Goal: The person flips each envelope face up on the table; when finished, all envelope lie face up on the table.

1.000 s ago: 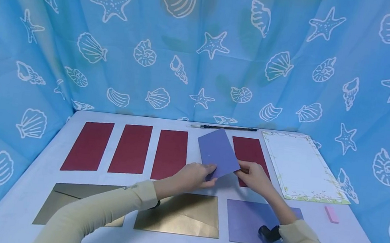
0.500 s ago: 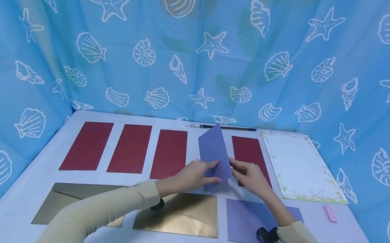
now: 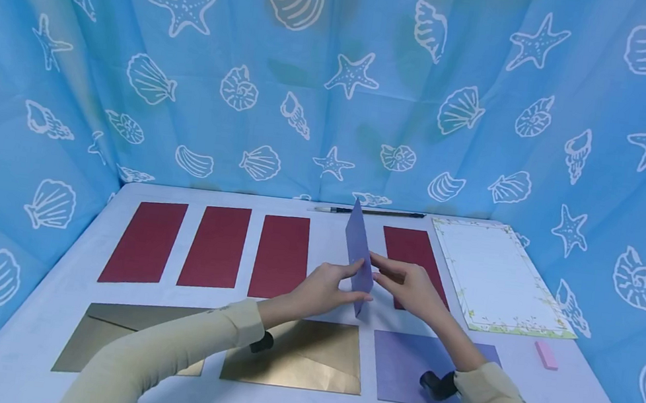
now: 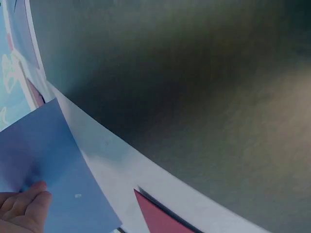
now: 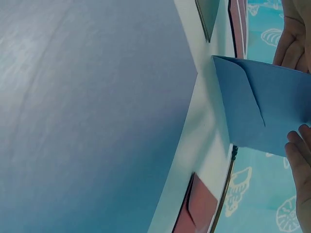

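A purple envelope (image 3: 357, 239) is upright above the table, its face turned side-on in the head view. My left hand (image 3: 322, 288) holds it low down, with one finger against its left face and another crossing its lower edge. Fingers of my right hand (image 3: 411, 288) reach the opposite face, extended. The right wrist view shows that face of the purple envelope (image 5: 243, 102) with its flap lying against it, and the right hand (image 5: 301, 165) beside its lower edge. Part of the left hand (image 4: 26, 211) appears against the envelope in the left wrist view.
Several red envelopes (image 3: 279, 256) form a back row. In front lie two gold envelopes (image 3: 311, 360) and another purple envelope (image 3: 399, 370). A brush (image 3: 334, 209) lies at the back edge. Floral-bordered paper (image 3: 500, 275) and a pink eraser (image 3: 547, 355) lie to the right.
The held purple envelope has turned from facing the head camera to nearly edge-on and upright. My right hand has shifted slightly left along with it.
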`<state>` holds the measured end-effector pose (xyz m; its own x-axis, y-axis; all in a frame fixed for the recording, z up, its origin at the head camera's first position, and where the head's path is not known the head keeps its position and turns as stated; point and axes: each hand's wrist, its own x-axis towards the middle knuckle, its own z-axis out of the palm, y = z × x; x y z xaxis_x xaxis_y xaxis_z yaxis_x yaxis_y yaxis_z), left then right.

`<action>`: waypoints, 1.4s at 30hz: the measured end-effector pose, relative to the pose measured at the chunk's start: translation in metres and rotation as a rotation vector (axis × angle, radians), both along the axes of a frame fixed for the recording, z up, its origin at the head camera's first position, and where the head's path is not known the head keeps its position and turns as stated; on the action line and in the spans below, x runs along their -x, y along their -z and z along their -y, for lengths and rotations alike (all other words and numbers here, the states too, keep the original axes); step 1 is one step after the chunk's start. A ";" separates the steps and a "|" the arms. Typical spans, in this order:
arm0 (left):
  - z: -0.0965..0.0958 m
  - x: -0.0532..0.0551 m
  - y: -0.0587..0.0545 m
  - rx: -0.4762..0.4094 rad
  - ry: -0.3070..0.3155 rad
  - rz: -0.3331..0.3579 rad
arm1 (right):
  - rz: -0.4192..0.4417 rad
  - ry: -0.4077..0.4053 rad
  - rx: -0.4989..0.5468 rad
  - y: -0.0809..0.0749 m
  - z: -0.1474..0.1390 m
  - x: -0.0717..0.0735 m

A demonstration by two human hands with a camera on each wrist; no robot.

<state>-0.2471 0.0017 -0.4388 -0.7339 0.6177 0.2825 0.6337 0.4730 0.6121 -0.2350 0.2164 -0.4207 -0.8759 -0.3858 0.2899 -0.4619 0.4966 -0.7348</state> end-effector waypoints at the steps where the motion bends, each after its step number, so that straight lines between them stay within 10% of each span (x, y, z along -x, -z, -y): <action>1: 0.002 -0.001 0.000 -0.014 -0.006 0.009 | 0.002 0.000 -0.005 0.000 0.002 0.000; 22: 0.035 -0.010 -0.006 -0.035 -0.157 -0.082 | 0.105 -0.086 -0.158 0.017 0.014 0.007; 42: 0.058 0.001 0.008 -0.006 -0.150 -0.077 | 0.172 -0.169 -0.215 0.026 0.008 0.004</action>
<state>-0.2480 -0.0560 -0.4464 -0.7941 0.5008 0.3444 0.6011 0.5625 0.5677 -0.2386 0.2086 -0.4469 -0.8231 -0.5666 0.0394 -0.4295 0.5755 -0.6959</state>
